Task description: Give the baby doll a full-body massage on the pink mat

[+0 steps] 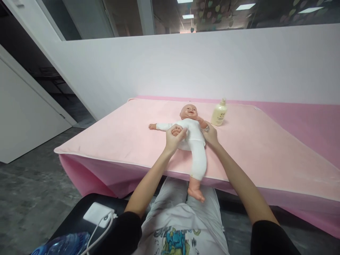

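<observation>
Doll (193, 129), white-suited, face up on the pink-covered bench (127, 138), one bare foot (196, 190) hanging past the near edge. We record our left hand (174, 137) curled around its other, raised foot (176, 132), and our right hand (210, 134) closed on its bent arm (202, 123). Beyond, we list one pale yellow bottle (219, 114), upright, just past that hand, before the white wall (225, 63).

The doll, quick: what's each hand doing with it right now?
Left hand: closed, holding the raised foot of the doll.
Right hand: closed around its bent arm.
</observation>
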`<state>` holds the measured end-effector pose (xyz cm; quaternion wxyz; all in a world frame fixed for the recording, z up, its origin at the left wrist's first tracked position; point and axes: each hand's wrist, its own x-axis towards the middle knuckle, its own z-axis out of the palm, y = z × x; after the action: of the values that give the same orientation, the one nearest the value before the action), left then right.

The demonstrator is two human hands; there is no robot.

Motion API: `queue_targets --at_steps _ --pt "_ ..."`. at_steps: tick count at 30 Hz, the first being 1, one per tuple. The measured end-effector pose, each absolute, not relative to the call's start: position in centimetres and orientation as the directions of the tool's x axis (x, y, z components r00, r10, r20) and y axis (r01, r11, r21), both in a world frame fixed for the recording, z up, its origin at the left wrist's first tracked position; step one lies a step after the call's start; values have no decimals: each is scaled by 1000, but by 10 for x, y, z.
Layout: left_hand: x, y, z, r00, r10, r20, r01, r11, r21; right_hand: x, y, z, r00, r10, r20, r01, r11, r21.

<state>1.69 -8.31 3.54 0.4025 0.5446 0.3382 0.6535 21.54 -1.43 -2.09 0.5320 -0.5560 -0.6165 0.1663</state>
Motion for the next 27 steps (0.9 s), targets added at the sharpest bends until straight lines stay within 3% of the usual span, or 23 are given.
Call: queue_targets --at_steps 4,7,9,12,15,17,19,23,27 --pt "2 -169 17 -90 878 470 -120 -478 870 222 -2 -25 479 838 261 259 149 -954" --pt "-12 -216 9 -119 872 476 -99 -487 868 226 5 -28 608 786 109 41 106 -994" --pt "-20 -221 16 -136 846 515 -101 -529 842 228 5 -30 645 760 80 -5 110 -994" --pt "-23 -186 40 -146 795 589 -111 -605 788 226 0 -30 599 766 232 189 146 -971" --pt "-11 -120 56 -111 790 602 -61 -610 790 219 -9 -25 279 833 478 530 282 -800" --pt "3 -81 55 -34 828 560 -17 -561 828 214 -14 -21 88 842 532 682 338 -648" --pt "14 -59 50 30 856 516 13 -516 856 211 -18 -18 52 844 533 738 327 -590" --pt "11 -88 47 138 852 505 18 -512 859 213 -17 -19 214 862 459 583 264 -768" --pt "-6 -167 30 124 856 502 48 -511 858 225 1 -29 539 817 204 223 95 -970"
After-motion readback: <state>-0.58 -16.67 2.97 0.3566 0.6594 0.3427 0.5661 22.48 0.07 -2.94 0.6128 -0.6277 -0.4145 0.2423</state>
